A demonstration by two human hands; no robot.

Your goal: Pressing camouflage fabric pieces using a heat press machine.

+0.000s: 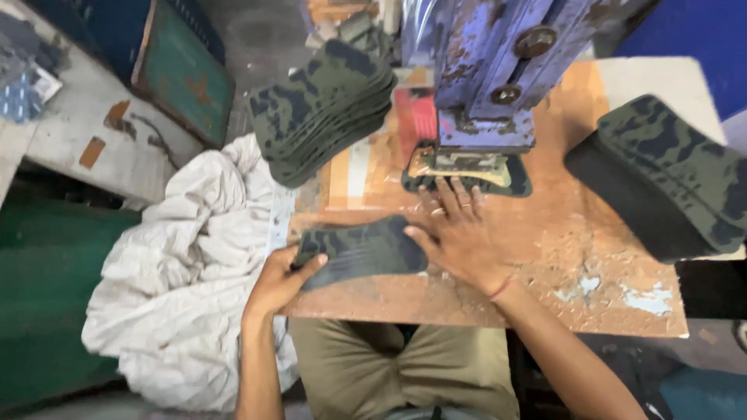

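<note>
Two hands (pixel 373 257) on worn wooden bench (pixel 545 264); white cloth heap (pixel 187 264) beside.

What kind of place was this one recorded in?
Likely a small footwear or fabric-cutting workshop: a worn blue press machine on a rusty worktable, with stacks of camouflage-patterned cut pieces beside it.

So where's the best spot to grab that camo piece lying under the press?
Probably the near edge of the camo piece, from the person's side. The blue press covers its middle, and the right hand already rests there, fingers on that edge.
</note>
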